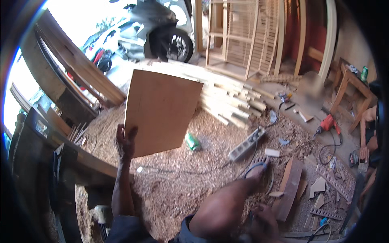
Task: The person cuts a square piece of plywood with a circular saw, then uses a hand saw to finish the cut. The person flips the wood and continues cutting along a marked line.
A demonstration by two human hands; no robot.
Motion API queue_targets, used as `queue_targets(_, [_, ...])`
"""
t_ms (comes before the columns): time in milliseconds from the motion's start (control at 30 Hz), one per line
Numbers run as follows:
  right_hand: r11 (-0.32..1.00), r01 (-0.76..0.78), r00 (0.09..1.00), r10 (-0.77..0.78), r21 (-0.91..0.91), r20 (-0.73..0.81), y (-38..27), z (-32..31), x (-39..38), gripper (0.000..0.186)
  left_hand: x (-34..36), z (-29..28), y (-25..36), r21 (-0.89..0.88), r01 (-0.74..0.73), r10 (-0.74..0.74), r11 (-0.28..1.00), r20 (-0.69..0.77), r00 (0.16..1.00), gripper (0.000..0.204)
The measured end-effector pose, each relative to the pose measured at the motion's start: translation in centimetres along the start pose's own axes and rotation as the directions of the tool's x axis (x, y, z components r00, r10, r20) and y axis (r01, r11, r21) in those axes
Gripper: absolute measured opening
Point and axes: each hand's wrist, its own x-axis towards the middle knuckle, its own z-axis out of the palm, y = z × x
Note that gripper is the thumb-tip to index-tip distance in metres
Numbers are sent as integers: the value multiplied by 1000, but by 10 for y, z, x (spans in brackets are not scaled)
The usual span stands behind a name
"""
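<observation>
A flat, roughly rectangular wooden board [164, 109] is raised in front of me, tilted slightly. My left hand [126, 141] grips its lower left edge, with the thumb on the near face and the fingers behind. Low down, beside my bent knee, my right hand [265, 214] is dim and blurred, close to a brown plank [288, 188] on the ground. A dark shape lies by its fingers, and I cannot make out whether it is held. Just past the board's lower right corner, a green can [192, 142] lies on the sawdust.
A grey power strip [247, 144] and cables lie ahead of my sandalled foot [257, 168]. Behind are stacked wood strips [231, 99] and a motorbike [168, 36]. At right are a red drill [328, 124], a wooden stool [352, 87], scraps and another person's hand [364, 154].
</observation>
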Motion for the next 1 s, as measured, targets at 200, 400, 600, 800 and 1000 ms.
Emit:
queue_targets(200, [803, 228, 756, -502, -551, -420, -177, -56, -48, 55, 10, 108, 50, -729, 44, 1, 683, 61, 998, 34])
queue_targets(400, [88, 335, -49, -993, -938, -111, -351, -88, -68, 86, -71, 212, 173, -820, 170, 114, 546, 274, 955, 30])
queue_targets(600, [179, -53, 44, -982, -982, -182, -352, -115, -59, 95, -126, 240, 245, -765, 405, 182, 500, 550, 815, 30])
queue_targets(800, [354, -65, 76, -931, -933, -358, -321, -135, -58, 100, -143, 249, 250, -725, 441, 253, 530, 631, 733, 32])
queue_targets(1000, [266, 164, -349, -885, -950, -308, -279, -137, -53, 86, -154, 257, 240, -718, 498, 188, 485, 642, 743, 29])
